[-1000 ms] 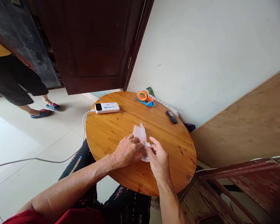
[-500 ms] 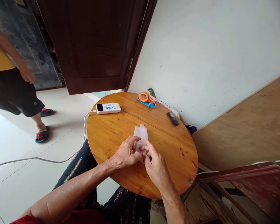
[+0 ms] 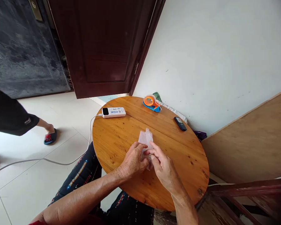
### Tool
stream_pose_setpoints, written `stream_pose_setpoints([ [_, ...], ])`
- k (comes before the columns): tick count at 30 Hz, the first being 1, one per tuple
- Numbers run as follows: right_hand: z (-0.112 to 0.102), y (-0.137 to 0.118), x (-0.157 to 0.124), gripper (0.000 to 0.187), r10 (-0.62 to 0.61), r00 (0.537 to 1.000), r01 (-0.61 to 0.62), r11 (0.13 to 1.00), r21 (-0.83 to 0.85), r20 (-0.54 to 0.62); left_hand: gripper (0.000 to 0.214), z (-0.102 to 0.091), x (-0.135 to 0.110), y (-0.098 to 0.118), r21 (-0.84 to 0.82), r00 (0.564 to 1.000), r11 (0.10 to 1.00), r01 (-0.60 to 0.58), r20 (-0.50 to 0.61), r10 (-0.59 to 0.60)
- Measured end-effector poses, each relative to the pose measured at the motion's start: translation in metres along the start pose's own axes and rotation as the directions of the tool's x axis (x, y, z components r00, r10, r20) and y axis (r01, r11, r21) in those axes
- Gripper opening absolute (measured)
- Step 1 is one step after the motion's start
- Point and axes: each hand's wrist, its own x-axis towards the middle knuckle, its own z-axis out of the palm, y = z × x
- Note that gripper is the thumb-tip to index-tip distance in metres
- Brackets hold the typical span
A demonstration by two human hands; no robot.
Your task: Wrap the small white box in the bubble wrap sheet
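Observation:
A small clear plastic bag [image 3: 145,137] lies on the round wooden table [image 3: 121,137], its near end under my fingers. My left hand [image 3: 133,161] rests on the table with its fingers curled and pinching the bag's near left edge. My right hand [image 3: 164,168] meets it from the right, thumb and forefinger pinched on the same end of the bag. The bag's far end lies flat and free.
On the table's far side are a white power bank [image 3: 113,112] with a cable [image 3: 61,161] trailing to the floor, an orange and blue tape dispenser [image 3: 151,103] and a dark remote [image 3: 180,123]. Another person's leg [image 3: 18,120] crosses the tiled floor at left. A wooden board [image 3: 248,137] leans right.
Both hands have pulled the bag's near end together and stay pinched on it. The other person has walked further left, mostly out of view. The camera has shifted slightly.

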Motion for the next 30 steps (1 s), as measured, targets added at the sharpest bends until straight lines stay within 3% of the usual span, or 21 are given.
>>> stream_pose_setpoints([
  [5, -0.007, 0.015, -0.007, 0.039, 0.056, 0.964, -0.066, 0.997, -0.028, -0.261, 0.058, 0.004, -0.002, -0.003, 0.019, 1.0, 1.0, -0.01, -0.021, 0.01],
  [9, 0.001, 0.029, 0.002, 0.045, -0.029, 0.977, 0.014, 0.997, -0.076, -0.211, 0.061, 0.002, -0.003, -0.003, 0.101, 0.993, 0.988, -0.113, -0.015, 0.115],
  [14, 0.01, 0.034, 0.014, 0.041, -0.082, 0.987, 0.062, 0.987, -0.146, -0.137, 0.048, -0.003, -0.002, 0.001, 0.337, 0.959, 0.898, -0.283, 0.122, 0.257],
  [17, 0.004, 0.038, 0.016, 0.039, 0.001, 0.982, -0.01, 0.999, -0.048, -0.187, 0.037, -0.003, -0.001, 0.002, 0.393, 0.957, 0.873, -0.289, 0.136, 0.256],
  [20, -0.004, 0.045, 0.021, 0.048, 0.242, 0.939, -0.22, 0.969, 0.113, -0.244, 0.037, -0.003, -0.001, 0.002, 0.396, 0.96, 0.875, -0.279, 0.133, 0.246],
  [22, -0.007, 0.047, 0.028, 0.057, 0.406, 0.894, -0.366, 0.906, 0.215, -0.189, 0.039, -0.003, -0.001, 0.003, 0.381, 0.961, 0.883, -0.275, 0.13, 0.243],
  [24, -0.006, 0.048, 0.037, 0.061, 0.496, 0.862, -0.45, 0.845, 0.289, -0.109, 0.039, -0.003, -0.001, 0.003, 0.368, 0.962, 0.889, -0.274, 0.124, 0.245],
  [30, -0.006, 0.039, 0.068, 0.044, 0.469, 0.871, -0.487, 0.792, 0.367, 0.144, 0.037, -0.002, -0.001, 0.001, 0.34, 0.961, 0.899, -0.276, 0.117, 0.25],
])
